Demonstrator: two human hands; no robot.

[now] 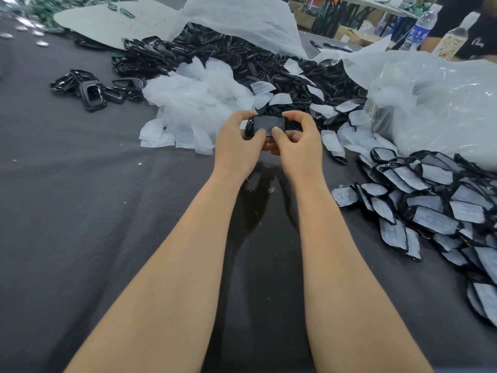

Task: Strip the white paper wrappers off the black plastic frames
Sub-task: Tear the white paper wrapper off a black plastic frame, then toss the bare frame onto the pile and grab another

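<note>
Both hands hold one black plastic frame (265, 124) above the dark table, its white wrapper facing me. My left hand (236, 141) grips its left end, thumb on the front. My right hand (298, 138) grips the right end, thumb tip pressed on the wrapper's lower right corner. A pile of wrapped frames (435, 208) lies at the right. Stripped white wrappers (193, 103) are heaped just beyond my left hand. Bare black frames (242, 57) form a large heap behind them.
A grey cloth (94, 197) covers the table. A few bare frames (91, 90) lie apart at the left. Clear plastic bags (435, 103) bulge at the right and back. A water bottle (421, 28) and a person's arm (473, 36) are at the far right.
</note>
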